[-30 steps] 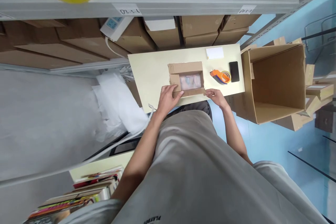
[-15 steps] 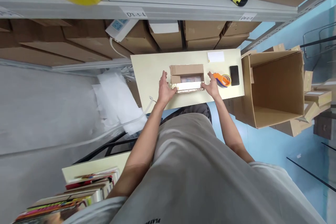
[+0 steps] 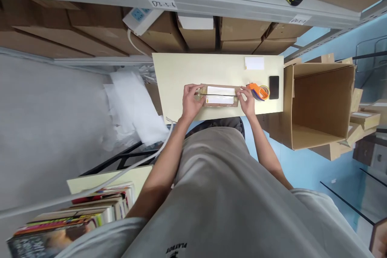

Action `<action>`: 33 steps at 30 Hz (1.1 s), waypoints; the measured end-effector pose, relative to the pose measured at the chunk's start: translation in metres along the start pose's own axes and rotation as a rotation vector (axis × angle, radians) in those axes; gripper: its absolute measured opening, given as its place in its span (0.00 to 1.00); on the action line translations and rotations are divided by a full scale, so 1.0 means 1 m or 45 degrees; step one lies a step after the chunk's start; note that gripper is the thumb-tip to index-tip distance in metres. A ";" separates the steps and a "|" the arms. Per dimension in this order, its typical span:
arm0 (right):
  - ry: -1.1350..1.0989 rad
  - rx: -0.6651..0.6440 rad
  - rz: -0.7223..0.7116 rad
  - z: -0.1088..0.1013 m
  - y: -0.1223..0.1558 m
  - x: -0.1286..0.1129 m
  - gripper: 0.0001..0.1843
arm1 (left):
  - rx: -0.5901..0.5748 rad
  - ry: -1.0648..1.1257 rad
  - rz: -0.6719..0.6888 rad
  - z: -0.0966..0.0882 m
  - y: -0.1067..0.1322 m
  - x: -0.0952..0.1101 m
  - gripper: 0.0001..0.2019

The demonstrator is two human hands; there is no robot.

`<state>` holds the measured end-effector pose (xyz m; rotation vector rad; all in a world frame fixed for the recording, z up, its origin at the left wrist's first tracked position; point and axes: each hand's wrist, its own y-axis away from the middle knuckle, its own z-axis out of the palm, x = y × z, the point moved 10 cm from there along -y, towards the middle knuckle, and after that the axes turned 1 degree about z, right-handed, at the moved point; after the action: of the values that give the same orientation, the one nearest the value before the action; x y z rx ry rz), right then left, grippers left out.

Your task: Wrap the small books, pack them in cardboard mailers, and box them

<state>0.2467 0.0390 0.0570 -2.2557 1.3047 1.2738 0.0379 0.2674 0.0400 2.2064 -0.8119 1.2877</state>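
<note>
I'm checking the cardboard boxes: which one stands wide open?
The large carton past the right end of the table: its inside is plainly visible, while the small box between left hand and right hand has its top almost closed.

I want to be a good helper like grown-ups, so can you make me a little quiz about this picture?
1. True or false: the left grip touches the small box.
2. Which is nearer the right grip? A: the phone. B: the tape dispenser.
3. Fill in the side, as the person sees it: the big box, its mouth open, is by the table's ____ end.

Key: 1. True. 2. B. 3. Right.
</note>
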 end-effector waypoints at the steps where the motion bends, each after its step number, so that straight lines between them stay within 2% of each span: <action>1: 0.005 0.001 0.034 0.003 0.003 0.003 0.18 | -0.007 0.015 -0.012 0.000 0.003 0.001 0.26; 3: -0.004 0.010 0.108 0.009 0.007 0.009 0.19 | -0.010 0.047 -0.038 0.001 0.006 0.003 0.25; 5: 0.002 0.034 0.164 0.014 0.008 0.013 0.22 | 0.032 0.090 -0.064 0.000 0.008 0.004 0.18; 7: 0.030 0.052 0.192 0.016 0.009 0.015 0.25 | 0.111 0.127 -0.123 -0.002 0.008 0.000 0.11; 9: 0.068 0.053 0.222 0.018 0.009 0.015 0.30 | 0.184 0.162 -0.214 -0.003 0.008 -0.010 0.08; 14: 0.318 -0.027 0.363 0.023 0.018 0.015 0.38 | 0.261 0.257 -0.368 0.000 0.012 -0.028 0.07; 19: 0.451 -0.007 0.286 0.021 0.017 0.003 0.38 | 0.310 0.287 -0.413 0.004 0.018 -0.027 0.08; 23: 0.481 -0.038 0.306 0.020 0.009 0.008 0.38 | 0.297 0.329 -0.458 0.013 0.017 -0.029 0.06; 27: 0.546 -0.097 0.319 0.022 0.003 0.013 0.37 | 0.284 0.299 -0.431 0.015 0.013 -0.026 0.05; 30: 0.519 -0.054 0.203 0.011 0.001 0.015 0.35 | 0.272 0.243 -0.384 0.009 0.011 -0.022 0.07; 33: 0.523 0.104 0.091 -0.019 -0.002 0.028 0.33 | 0.306 0.135 -0.254 -0.005 0.007 -0.007 0.08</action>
<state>0.2650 0.0131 0.0462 -2.5177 1.5487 0.7802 0.0269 0.2673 0.0369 2.3091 -0.4025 1.4494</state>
